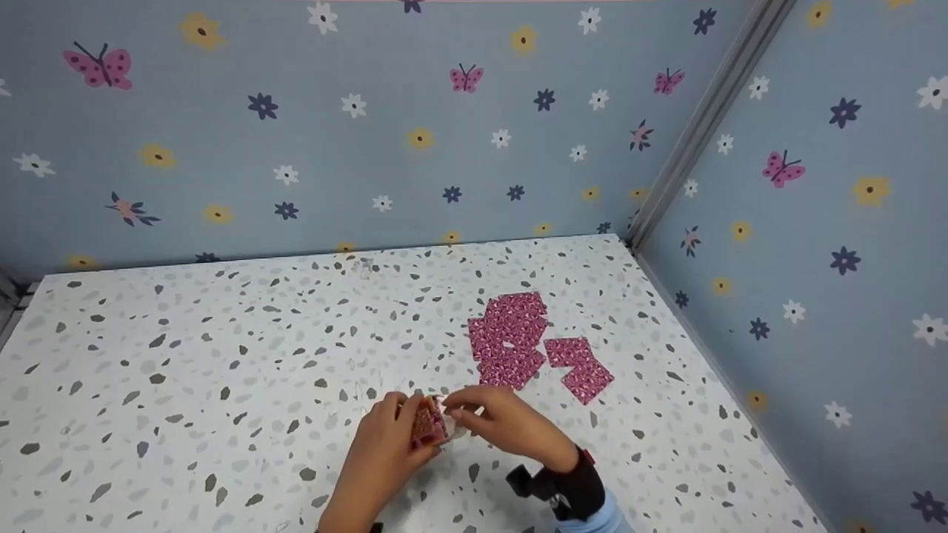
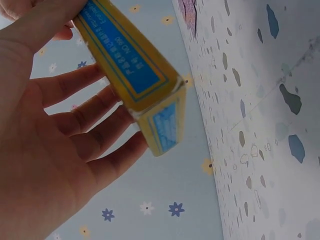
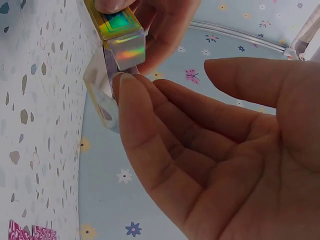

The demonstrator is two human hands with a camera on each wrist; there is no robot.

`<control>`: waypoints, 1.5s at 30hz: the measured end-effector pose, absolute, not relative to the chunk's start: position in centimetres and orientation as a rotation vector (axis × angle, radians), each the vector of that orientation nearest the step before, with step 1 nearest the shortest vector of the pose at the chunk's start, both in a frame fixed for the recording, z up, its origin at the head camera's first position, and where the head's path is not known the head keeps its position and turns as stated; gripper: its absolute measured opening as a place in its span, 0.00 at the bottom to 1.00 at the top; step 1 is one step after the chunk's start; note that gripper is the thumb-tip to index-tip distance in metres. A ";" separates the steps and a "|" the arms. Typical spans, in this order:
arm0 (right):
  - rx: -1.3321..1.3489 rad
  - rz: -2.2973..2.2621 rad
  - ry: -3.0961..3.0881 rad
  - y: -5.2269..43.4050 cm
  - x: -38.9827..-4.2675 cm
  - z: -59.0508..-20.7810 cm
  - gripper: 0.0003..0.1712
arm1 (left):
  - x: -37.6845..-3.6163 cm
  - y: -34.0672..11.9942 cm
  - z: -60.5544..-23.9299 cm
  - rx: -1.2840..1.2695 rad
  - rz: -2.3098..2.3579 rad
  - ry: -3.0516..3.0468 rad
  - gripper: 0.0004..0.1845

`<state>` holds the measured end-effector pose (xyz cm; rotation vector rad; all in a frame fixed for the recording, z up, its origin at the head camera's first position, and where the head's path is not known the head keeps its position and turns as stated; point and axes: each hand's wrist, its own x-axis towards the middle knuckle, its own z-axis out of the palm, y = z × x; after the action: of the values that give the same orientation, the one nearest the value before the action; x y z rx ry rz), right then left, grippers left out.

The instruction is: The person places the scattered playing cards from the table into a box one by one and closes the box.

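Note:
My left hand (image 1: 389,437) grips a small card box (image 1: 428,426) just above the speckled table (image 1: 222,370). In the left wrist view the box (image 2: 142,75) is yellow with blue labels, the thumb on top and the fingers (image 2: 85,112) curled under it. My right hand (image 1: 474,411) is at the box's right end. In the right wrist view its palm faces up, the thumb stands apart, and a fingertip (image 3: 125,87) touches a clear flap (image 3: 100,95) hanging below the box's shiny rainbow-coloured end (image 3: 124,37).
Pink patterned cards (image 1: 509,339) lie spread on the table beyond my hands, with a few more cards (image 1: 580,366) to their right. Blue flowered walls (image 1: 815,222) close the table at the back and right. A black strap (image 1: 566,485) sits on my right wrist.

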<state>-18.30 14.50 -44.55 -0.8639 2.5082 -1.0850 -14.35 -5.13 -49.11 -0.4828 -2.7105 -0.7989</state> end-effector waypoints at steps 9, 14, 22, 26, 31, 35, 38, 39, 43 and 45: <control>-0.495 -1.097 2.816 21.1 -21.9 -45.2 0.17 | -14.3 -5.3 -49.1 -0.464 -0.819 -2.722 0.38; -0.032 -0.997 2.938 26.8 -23.4 -47.2 0.19 | -14.2 -5.3 -49.1 -0.459 -0.803 -2.749 0.37; 0.236 -0.967 2.841 31.1 -24.0 -48.6 0.20 | -14.2 -5.4 -49.1 -0.460 -0.806 -2.748 0.37; 0.277 -0.908 2.826 31.7 -24.4 -49.2 0.22 | -14.2 -5.5 -49.1 -0.454 -0.829 -2.734 0.37; 0.314 -0.876 2.819 31.9 -24.9 -49.9 0.25 | -14.2 -5.6 -48.9 -0.455 -0.829 -2.734 0.37; 0.342 -0.802 2.838 31.7 -25.2 -50.4 0.28 | -14.2 -5.6 -48.8 -0.458 -0.832 -2.729 0.37; 0.413 -0.728 2.847 31.3 -25.3 -50.8 0.33 | -14.2 -5.6 -48.9 -0.455 -0.835 -2.721 0.37; 0.436 -0.698 2.848 31.2 -25.3 -51.0 0.34 | -14.2 -5.6 -48.9 -0.454 -0.839 -2.718 0.37; 0.455 -0.547 2.861 30.7 -25.4 -51.4 0.41 | -14.2 -5.6 -48.8 -0.446 -0.850 -2.719 0.36; 0.460 -0.503 2.854 30.6 -25.4 -51.5 0.44 | -14.2 -5.7 -48.8 -0.442 -0.854 -2.727 0.36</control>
<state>-25.37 30.60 -51.53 0.4597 2.8540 -0.5034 -14.22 -5.68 -48.75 -0.4416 -2.7274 -0.8539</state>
